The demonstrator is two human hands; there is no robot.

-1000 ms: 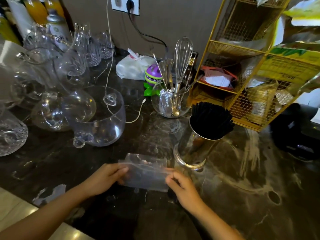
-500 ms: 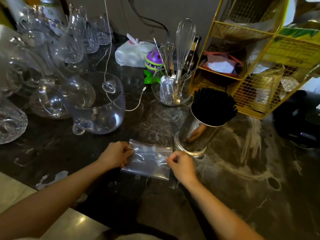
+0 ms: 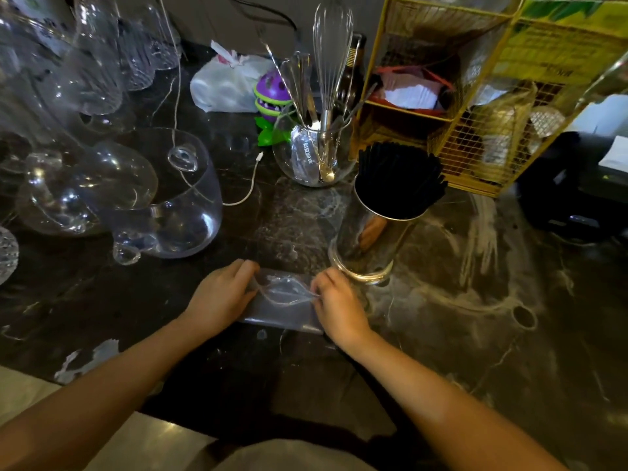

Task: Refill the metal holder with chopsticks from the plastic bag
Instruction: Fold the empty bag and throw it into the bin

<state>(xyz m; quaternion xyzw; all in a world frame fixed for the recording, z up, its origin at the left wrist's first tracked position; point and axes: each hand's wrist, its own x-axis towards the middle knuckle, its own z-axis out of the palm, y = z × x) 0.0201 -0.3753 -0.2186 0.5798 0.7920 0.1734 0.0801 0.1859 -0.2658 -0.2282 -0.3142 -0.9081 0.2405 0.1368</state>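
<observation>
A clear plastic bag (image 3: 283,305) lies flat and looks empty on the dark marble counter (image 3: 441,317) near me. My left hand (image 3: 221,297) pinches its left edge and my right hand (image 3: 336,302) pinches its right edge. Just beyond my right hand stands the shiny metal holder (image 3: 368,239), upright and packed with black chopsticks (image 3: 399,175) whose tips fan out above its rim.
Several clear glass jugs and bowls (image 3: 163,198) crowd the left side. A glass jar with a whisk and spoons (image 3: 316,147) stands behind the holder. A yellow wire rack (image 3: 475,96) fills the back right. A white cable (image 3: 248,188) trails across the counter.
Both hands have slid the bag a little farther from me and closer together, folding it narrower. The view has tilted downward.
</observation>
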